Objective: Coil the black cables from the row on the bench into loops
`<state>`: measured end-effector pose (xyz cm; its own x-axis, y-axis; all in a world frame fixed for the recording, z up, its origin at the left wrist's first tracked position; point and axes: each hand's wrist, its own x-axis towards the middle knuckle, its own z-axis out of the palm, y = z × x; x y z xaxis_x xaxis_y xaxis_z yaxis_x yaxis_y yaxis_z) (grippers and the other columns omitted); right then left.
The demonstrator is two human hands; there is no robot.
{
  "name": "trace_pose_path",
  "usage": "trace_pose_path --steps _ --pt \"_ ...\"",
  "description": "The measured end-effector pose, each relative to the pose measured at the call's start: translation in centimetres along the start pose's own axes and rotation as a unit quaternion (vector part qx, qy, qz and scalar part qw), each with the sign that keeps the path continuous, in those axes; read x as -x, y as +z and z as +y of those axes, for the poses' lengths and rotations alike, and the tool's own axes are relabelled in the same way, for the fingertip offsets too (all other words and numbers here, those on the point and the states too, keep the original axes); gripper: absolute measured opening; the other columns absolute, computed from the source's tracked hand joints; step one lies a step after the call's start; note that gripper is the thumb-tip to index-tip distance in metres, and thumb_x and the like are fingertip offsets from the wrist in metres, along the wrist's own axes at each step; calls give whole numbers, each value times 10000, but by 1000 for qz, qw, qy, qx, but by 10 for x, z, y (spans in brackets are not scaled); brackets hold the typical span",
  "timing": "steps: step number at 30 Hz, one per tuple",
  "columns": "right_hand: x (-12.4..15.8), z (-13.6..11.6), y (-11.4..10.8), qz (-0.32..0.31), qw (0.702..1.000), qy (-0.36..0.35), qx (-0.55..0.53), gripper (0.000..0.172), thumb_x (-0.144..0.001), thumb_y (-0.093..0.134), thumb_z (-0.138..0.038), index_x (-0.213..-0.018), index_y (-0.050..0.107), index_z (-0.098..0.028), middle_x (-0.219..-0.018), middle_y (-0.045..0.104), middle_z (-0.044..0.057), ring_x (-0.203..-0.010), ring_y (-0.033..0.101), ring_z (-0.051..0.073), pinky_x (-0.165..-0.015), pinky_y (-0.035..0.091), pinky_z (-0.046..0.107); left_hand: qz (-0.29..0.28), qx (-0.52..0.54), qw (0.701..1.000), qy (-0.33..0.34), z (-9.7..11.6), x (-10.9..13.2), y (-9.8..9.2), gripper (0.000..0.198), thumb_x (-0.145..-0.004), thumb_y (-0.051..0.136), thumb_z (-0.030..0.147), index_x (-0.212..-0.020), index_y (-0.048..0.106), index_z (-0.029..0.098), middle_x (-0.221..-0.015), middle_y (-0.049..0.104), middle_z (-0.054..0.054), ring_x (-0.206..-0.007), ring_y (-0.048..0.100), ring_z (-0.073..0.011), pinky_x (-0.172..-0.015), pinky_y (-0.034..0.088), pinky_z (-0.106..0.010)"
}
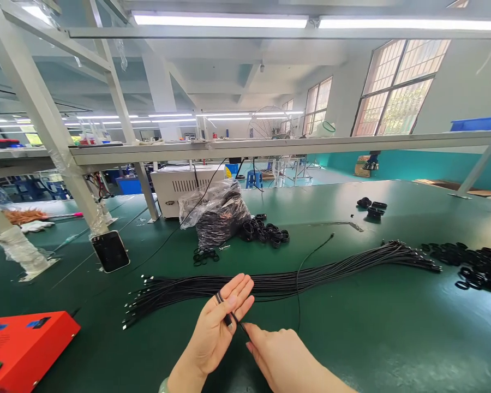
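My left hand (219, 327) is turned palm up near the front of the table, its fingers stretched and the thumb bent in over a black cable (238, 321). The cable's plug end lies across that palm, and a black loop shows by the index finger. My right hand (284, 352) pinches the same cable just beside the left fingers. Behind both hands runs a long bundle of black cables (270, 284) with metal plugs at its ends. One loose cable (298, 284) crosses over the bundle.
Black rings (480, 265) are heaped at the right, and coiled black cables (265, 232) lie beside a plastic-wrapped stack (221, 218). A phone (110, 251) leans on the frame post at left. A red box with green buttons (28, 349) sits front left. A shelf beam (270, 146) spans above.
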<state>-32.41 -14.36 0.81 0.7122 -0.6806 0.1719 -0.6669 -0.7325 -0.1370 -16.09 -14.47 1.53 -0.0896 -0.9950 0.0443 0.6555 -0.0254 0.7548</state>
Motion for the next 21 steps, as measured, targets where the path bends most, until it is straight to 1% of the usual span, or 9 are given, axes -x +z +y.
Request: trace_pose_path --steps 3,5,8,10,12,14,16,19,21 --pt "2 1 -10 -14 995 -39 88 46 -885 528 -173 -881 569 -192 -682 676 4 -499 627 190 -458 278 275 28 -25 999 -9 -1 -3 -1 319 -900 537 163 -1197 654 170 -1417 522 -112 -1360 403 -292 -1100 387 -430" --pt "0 5 -23 -6 995 -70 77 59 -882 548 -187 -830 575 -193 -719 679 4 -559 640 172 -490 311 268 25 -46 998 -40 -4 -3 -2 299 -900 558 193 -1180 662 179 -1433 506 -105 -1348 421 -296 -1069 420 -422" --pt "-11 20 -48 18 995 -92 -36 43 -875 589 -224 -859 628 -218 -851 700 0 -735 656 148 -573 363 232 1 -74 991 -108 -11 -1 -2 244 -900 588 264 -1100 696 176 -1330 604 -117 -1223 560 -286 -998 480 -400" --pt "-22 33 -62 24 990 -73 -114 32 -829 648 -234 -799 656 -228 -835 693 -12 -759 641 142 -601 376 220 -23 -80 986 -147 -15 1 0 252 -903 581 331 -1013 718 150 -1187 689 -136 -1099 646 -295 -921 529 -416" --pt "-32 45 -69 23 981 -47 -185 60 -797 648 -188 -755 668 -227 -809 682 -22 -738 628 133 -610 392 215 -53 -71 981 -171 -17 3 5 357 -915 532 411 -1028 712 124 -1161 694 -165 -1041 674 -314 -849 565 -412" --pt "-40 54 -68 17 966 -35 -255 133 -788 595 -129 -769 680 -229 -827 678 -26 -735 624 125 -622 414 209 -78 -62 977 -187 -16 6 11 485 -930 455 482 -1129 677 99 -1236 648 -202 -1037 677 -318 -794 586 -361" --pt "-46 59 -62 11 948 -27 -317 137 -782 583 -132 -771 686 -221 -817 676 -21 -717 619 127 -624 434 216 -86 -61 974 -201 -13 9 17 575 -936 392 524 -1164 655 66 -1251 628 -236 -997 696 -300 -724 595 -291" --pt "-50 60 -45 7 911 -16 -413 63 -772 631 -194 -738 684 -198 -772 674 -6 -699 611 142 -635 458 234 -69 -61 974 -208 -12 11 20 610 -945 353 533 -1099 676 39 -1180 660 -260 -894 731 -249 -628 580 -206" --pt "-50 58 -33 11 884 -8 -468 77 -781 632 -211 -737 689 -186 -758 674 3 -705 607 145 -650 466 241 -64 -59 973 -214 -13 11 17 574 -945 382 516 -1029 696 43 -1118 689 -258 -805 745 -219 -558 557 -167"
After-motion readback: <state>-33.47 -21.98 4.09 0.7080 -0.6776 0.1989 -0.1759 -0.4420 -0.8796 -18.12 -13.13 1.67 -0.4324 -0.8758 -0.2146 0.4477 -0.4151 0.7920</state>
